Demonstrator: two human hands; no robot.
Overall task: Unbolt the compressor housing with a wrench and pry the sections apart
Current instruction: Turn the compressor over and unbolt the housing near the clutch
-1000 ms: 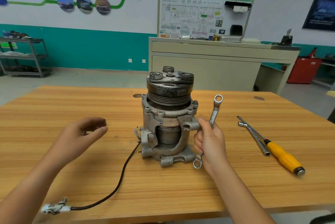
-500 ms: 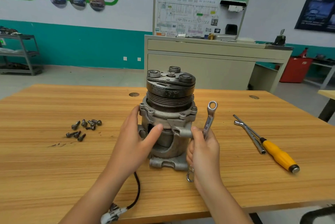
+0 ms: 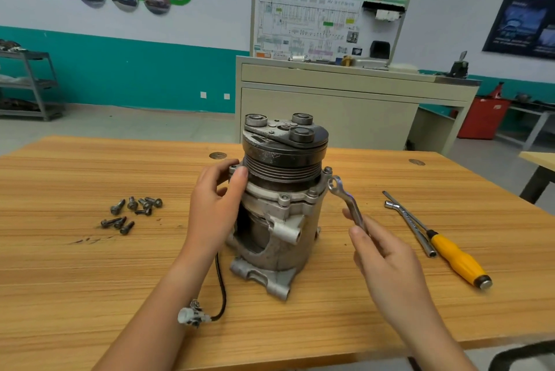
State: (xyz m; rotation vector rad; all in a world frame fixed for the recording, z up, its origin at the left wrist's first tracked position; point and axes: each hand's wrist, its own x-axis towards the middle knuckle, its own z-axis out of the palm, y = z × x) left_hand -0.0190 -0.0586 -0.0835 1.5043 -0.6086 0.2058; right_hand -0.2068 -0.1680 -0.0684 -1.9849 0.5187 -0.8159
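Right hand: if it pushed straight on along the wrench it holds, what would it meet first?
Probably the bolt on the compressor upper flange: the ring end of the wrench, held by the right hand, sits beside it, though depth is unclear.

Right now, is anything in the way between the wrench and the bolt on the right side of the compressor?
No, nothing visible blocks it. The wrench, held by the right hand, has its ring end right beside the bolt on the compressor. The left hand grips the opposite side, clear of it.
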